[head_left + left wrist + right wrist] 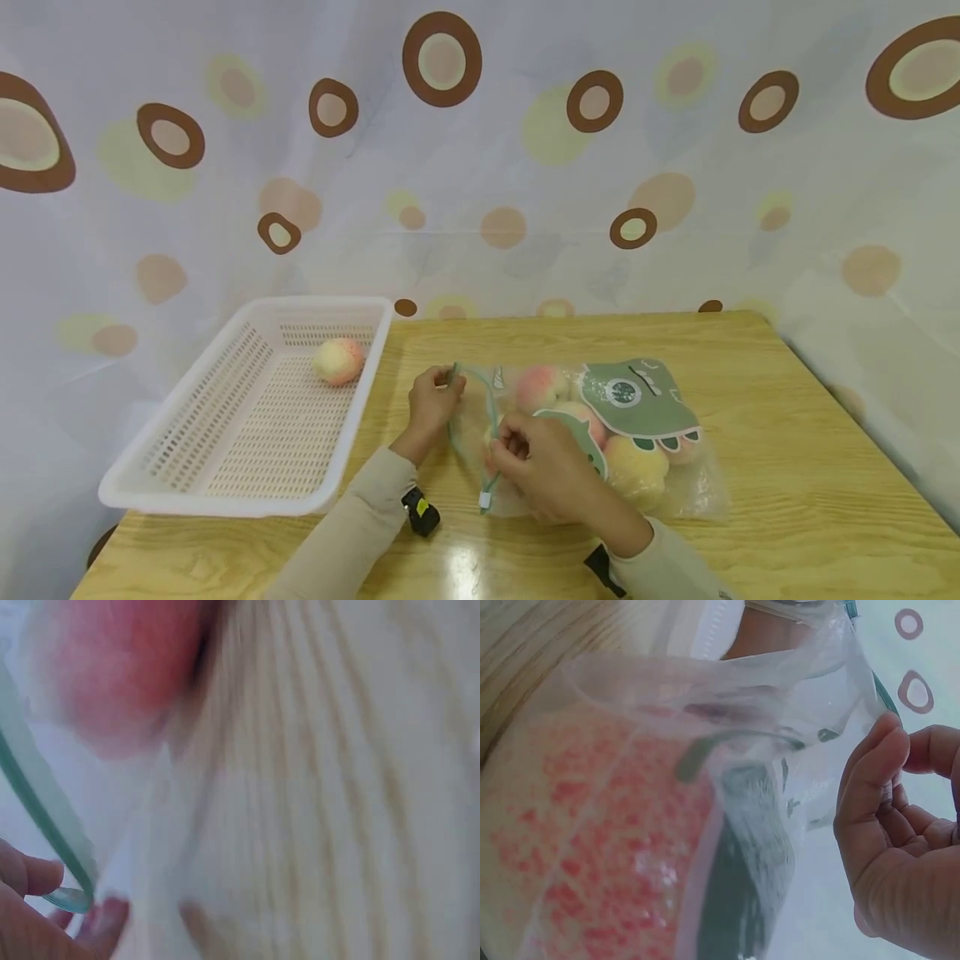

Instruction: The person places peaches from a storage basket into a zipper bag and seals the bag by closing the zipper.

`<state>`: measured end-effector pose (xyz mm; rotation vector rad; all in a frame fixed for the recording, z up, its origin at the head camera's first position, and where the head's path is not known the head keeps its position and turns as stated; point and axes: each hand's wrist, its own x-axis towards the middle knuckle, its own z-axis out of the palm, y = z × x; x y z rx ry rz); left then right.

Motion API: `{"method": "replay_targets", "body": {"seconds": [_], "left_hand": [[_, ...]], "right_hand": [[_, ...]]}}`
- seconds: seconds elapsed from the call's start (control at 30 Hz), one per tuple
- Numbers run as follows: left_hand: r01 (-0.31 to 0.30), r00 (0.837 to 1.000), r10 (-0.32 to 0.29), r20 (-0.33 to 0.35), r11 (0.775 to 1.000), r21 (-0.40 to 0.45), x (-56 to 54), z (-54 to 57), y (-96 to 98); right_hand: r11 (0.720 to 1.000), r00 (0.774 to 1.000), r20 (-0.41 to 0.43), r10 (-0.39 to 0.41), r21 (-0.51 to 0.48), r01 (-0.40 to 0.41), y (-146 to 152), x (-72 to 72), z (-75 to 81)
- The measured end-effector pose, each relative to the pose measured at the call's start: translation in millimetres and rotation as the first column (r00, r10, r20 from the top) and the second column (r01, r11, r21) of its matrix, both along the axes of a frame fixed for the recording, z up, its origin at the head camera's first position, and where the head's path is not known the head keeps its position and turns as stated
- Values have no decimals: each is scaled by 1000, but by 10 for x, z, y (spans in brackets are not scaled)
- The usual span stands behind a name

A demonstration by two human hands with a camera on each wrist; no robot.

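Note:
A clear zip bag (708, 496) with green cartoon prints lies on the table, holding several peaches (637, 467). Its green-edged mouth gapes toward the left. My left hand (432, 406) pinches the far corner of that mouth; in the left wrist view its fingertips (112, 915) meet the green zip strip (37, 802), and a blurred pink peach (124, 675) shows above. Between thumb and forefinger, my right hand (551, 462) pinches the upper edge of the mouth. The right wrist view has this hand (907, 825) lifting the film away from a red-speckled peach (607, 840). A white slider (485, 500) sits at the near corner.
To the left stands a white perforated plastic basket (217, 504) with one peach (339, 361) inside. The wooden table (810, 467) reaches a patterned curtain (495, 167) behind. A black wrist strap piece (422, 511) hangs by the left sleeve.

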<state>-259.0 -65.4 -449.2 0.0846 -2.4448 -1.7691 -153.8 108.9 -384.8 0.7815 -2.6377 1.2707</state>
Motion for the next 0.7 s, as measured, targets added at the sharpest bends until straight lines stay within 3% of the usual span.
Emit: {"method": "replay_targets", "body": {"seconds": [0.13,0.23,0.37,0.47,0.57,0.63,0.7], "left_hand": [[97,994,-99,-38,994,-48,217,182,8],[167,979,-172,-108,984,-58,443,359,-20],[255,938,-277,-207,958,-129,723,616,-127],[303,904,-348,-247,932,-200,869,830,-264],[296,885,-391,-254,891,-343,907,1083,-472],[260,883,-401,-242,849,-459,858,1251,-649],[234,892,-403,-206,800,-553,754,1399,-841]], "right_hand": [[999,999,28,29,-24,-28,-15,-9,-31],[998,998,41,39,-42,-38,-21,-15,-52],[998,997,54,47,-53,-44,-26,-23,-64],[997,997,58,57,-54,-53,-25,-24,-65],[997,996,59,60,-54,-56,-24,-25,-63],[997,996,58,62,-55,-59,-25,-27,-62],[997,997,55,60,-54,-57,-23,-29,-62]]}}
